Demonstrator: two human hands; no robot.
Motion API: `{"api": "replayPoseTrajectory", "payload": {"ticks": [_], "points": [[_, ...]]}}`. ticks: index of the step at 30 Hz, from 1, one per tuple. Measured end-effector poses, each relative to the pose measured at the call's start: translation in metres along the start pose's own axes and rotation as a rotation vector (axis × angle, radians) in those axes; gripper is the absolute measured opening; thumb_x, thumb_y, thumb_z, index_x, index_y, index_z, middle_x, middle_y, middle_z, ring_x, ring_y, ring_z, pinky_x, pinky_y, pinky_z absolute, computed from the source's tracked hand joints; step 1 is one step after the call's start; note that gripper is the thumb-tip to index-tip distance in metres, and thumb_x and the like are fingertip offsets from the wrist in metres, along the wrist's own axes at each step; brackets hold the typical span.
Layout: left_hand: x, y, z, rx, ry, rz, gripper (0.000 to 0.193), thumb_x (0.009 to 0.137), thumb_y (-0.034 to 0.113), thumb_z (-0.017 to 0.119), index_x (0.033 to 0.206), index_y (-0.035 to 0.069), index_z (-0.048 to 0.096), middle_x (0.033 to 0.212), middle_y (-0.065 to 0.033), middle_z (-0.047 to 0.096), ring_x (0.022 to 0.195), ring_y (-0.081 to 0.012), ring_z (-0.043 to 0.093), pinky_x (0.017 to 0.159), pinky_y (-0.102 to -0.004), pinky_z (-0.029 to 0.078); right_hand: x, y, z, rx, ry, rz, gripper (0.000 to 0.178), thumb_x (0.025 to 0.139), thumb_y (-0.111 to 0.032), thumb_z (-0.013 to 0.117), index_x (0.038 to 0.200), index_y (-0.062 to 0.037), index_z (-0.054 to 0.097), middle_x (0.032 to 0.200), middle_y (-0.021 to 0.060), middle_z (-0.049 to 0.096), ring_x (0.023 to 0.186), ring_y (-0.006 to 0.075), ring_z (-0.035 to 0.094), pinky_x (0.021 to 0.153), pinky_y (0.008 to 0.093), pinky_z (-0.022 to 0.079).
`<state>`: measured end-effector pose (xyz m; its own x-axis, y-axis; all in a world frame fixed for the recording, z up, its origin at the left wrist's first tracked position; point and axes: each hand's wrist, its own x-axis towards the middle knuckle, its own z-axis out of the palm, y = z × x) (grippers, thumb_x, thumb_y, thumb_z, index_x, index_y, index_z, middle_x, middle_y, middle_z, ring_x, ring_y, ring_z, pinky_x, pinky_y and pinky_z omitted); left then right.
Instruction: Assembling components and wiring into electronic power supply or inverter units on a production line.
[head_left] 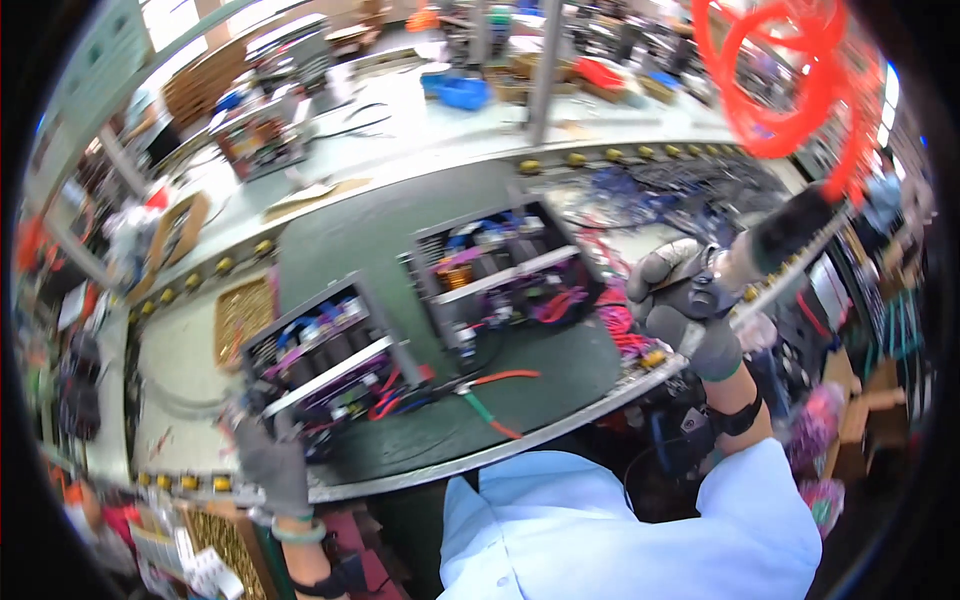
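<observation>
Dark-green bench [340, 225] carries black, open, box-shaped unit [328, 365], slanting up-right from nearer grey-gloved left hand [272, 463]; the hand's grip I cannot tell.

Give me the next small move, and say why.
Probably steady the left open-cased unit with the left hand. That hand is already at the unit's near-left corner, while the right hand is away at the dark cylindrical tool, to the right of both units. Blur hides whether the left fingers grip the casing.
</observation>
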<state>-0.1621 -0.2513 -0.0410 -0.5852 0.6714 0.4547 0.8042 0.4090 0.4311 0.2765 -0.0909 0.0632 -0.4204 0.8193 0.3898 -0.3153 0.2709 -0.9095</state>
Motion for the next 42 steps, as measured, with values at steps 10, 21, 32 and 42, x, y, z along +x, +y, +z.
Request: {"api": "replayPoseTrajectory", "payload": {"ticks": [10, 21, 32, 42], "points": [[-0.074, 0.164, 0.081, -0.247, -0.578, 0.930, 0.041, 0.069, 0.006, 0.072, 0.110, 0.006, 0.067, 0.108, -0.0150, 0.066, 0.097, -0.0355, 0.063, 0.084, -0.0459, 0.051, -0.149, 0.040, -0.153, -0.055, 0.958, -0.103, 0.031, 0.078, -0.001, 0.068, 0.107, -0.0081, 0.058, 0.093, 0.0072, 0.063, 0.073, 0.0159, 0.063, 0.063, 0.0285, 0.054], [-0.131, 0.235, 0.149, -0.403, -0.753, 1.197, 0.027, 0.071, 0.013, 0.074, 0.095, 0.014, 0.062, 0.094, -0.0061, 0.063, 0.088, -0.0294, 0.061, 0.077, -0.0433, 0.044, -0.168, 0.122, -0.172, -0.044, 0.972, -0.063, 0.037, 0.080, 0.008, 0.072, 0.114, -0.0011, 0.063, 0.102, 0.0030, 0.068, 0.091, 0.0095, 0.064, 0.078, 0.0252, 0.054], [-0.108, 0.433, 0.275, -0.242, -0.611, 0.970, 0.037, 0.089, 0.033, 0.062, 0.112, 0.004, 0.063, 0.093, -0.0142, 0.067, 0.084, -0.0360, 0.063, 0.077, -0.0477, 0.047, -0.172, 0.126, -0.166, -0.394, 1.241, 0.164, 0.021, 0.083, -0.007, 0.074, 0.102, -0.0044, 0.066, 0.086, -0.0016, 0.067, 0.076, 0.0077, 0.063, 0.066, 0.0255, 0.051], [-0.104, 0.381, 0.272, 0.172, -0.900, 1.111, 0.058, 0.093, 0.060, 0.048, 0.083, 0.009, 0.074, 0.081, -0.0186, 0.072, 0.081, -0.0344, 0.071, 0.086, -0.0459, 0.047, -0.170, 0.076, -0.123, -0.558, 1.378, 0.083, 0.044, 0.084, -0.012, 0.072, 0.123, -0.0032, 0.052, 0.093, 0.0050, 0.062, 0.082, 0.0122, 0.061, 0.071, 0.0313, 0.053]]}}
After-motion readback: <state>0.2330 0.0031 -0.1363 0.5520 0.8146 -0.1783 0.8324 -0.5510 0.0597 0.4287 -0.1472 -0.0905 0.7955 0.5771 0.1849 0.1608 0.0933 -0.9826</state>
